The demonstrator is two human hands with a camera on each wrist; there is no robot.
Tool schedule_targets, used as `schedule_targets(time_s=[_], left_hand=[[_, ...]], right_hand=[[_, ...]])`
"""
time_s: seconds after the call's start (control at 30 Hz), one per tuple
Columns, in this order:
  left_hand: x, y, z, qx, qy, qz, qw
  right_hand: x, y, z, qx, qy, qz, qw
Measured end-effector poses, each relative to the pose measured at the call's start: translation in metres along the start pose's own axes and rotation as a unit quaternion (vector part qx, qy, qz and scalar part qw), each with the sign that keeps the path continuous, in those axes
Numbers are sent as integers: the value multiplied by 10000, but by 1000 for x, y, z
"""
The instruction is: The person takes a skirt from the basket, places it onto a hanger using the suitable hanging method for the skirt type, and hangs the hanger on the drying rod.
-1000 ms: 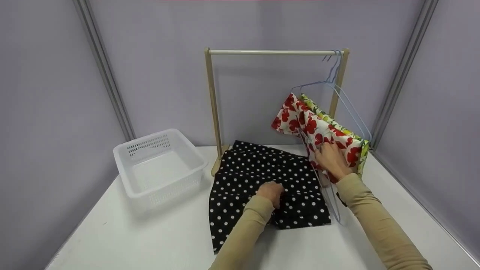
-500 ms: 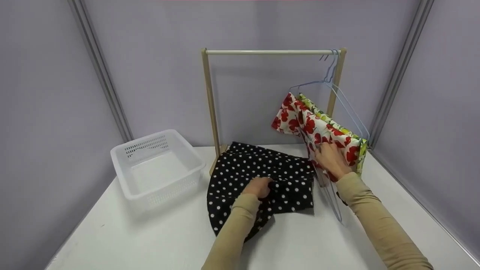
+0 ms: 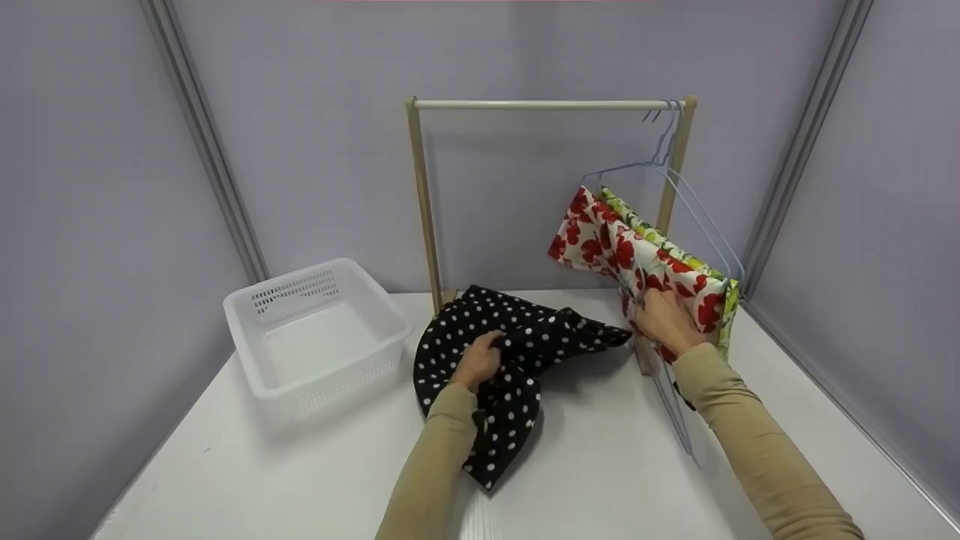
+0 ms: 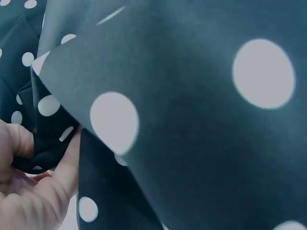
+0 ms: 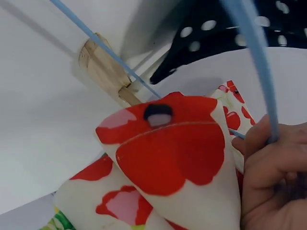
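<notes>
In the head view, a black cloth with white polka dots [image 3: 514, 409] lies bunched on the table, partly lifted. My left hand [image 3: 478, 364] pinches it; the left wrist view shows a fold between thumb and fingers [image 4: 38, 187]. My right hand [image 3: 664, 322] holds a loose blue wire hanger [image 5: 259, 62], whose lower end slants down toward the table. Directly behind that hand hangs a white cloth with red flowers [image 3: 585, 225], partly hidden by it. A yellow-green patterned cloth [image 3: 637, 223] hangs beyond the red-flowered one. Both hang on blue hangers [image 3: 621, 166].
A wooden rack with a white rail [image 3: 547, 105] stands at the back, its hung cloths crowded at the right post. To the left, a white plastic basket [image 3: 382, 349] sits on the white table [image 3: 300, 480]. Grey walls enclose the sides.
My left hand has moved left and away from me, drawing the polka-dot cloth from spread out into a bunch. The right hand stays near the red-flowered cloth; its hanger has tilted slightly.
</notes>
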State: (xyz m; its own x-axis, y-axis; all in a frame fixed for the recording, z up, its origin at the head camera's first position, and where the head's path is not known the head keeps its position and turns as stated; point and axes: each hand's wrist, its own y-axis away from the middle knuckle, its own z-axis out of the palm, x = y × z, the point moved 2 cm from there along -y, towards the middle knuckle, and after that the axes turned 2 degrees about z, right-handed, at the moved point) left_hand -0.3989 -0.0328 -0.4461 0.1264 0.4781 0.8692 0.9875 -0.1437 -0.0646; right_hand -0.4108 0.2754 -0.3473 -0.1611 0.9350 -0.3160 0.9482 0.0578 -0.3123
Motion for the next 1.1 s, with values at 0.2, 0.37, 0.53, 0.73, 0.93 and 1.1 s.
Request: schedule_targets(time_s=[0.2,0.37,0.53,0.73,0.93,1.1], left_hand=[[-5,3,-1,15,-46,-69,10000],[1,2,2,-93,-414,173,9989],[12,3,10,-335,-982,602,9928],[26,3,22,-672,-1854,936,9759],[31,8,28,-829,-2312,669,9671],[33,13,35,-1033,-2550,507,9601]], right_hand=[[1,2,5,-391,-488,-16,9980],[-5,5,11,-987,-1682,219,9805],[-15,7,18,-1240,-2377,537,9619],[-26,8,22,-1237,-2495,635,9583],[-27,6,22,-1231,-2510,706,9575],[-30,6,25,-1250,-2621,711,9543]])
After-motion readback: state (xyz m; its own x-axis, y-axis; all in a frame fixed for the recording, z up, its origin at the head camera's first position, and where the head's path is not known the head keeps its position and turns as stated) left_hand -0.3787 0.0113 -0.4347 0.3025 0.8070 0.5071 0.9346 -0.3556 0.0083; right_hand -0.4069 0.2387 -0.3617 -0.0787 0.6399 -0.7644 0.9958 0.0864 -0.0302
